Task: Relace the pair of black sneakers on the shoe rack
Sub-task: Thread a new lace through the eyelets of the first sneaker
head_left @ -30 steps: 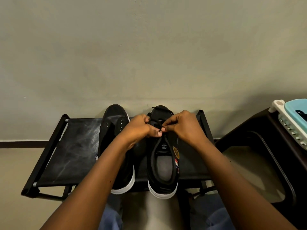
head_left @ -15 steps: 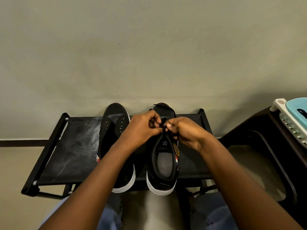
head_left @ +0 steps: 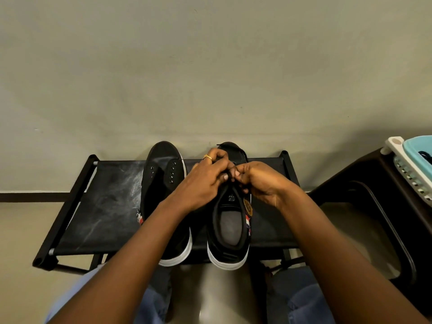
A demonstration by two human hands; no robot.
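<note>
Two black sneakers with white soles stand side by side on a black fabric shoe rack, toes toward the wall. The left sneaker has bare eyelets with no lace in them. Over the tongue of the right sneaker my two hands meet. My left hand, with a gold ring, and my right hand both pinch the black lace between fingertips. Most of the lace is hidden under my fingers.
A dark brown plastic stool or table stands at the right, carrying a white and light blue basket. A plain wall rises directly behind the rack. My knees in blue jeans are below the rack's front edge.
My hands have shifted slightly toward the toe of the right sneaker and closed in together on the lace. The sneakers have stayed in place.
</note>
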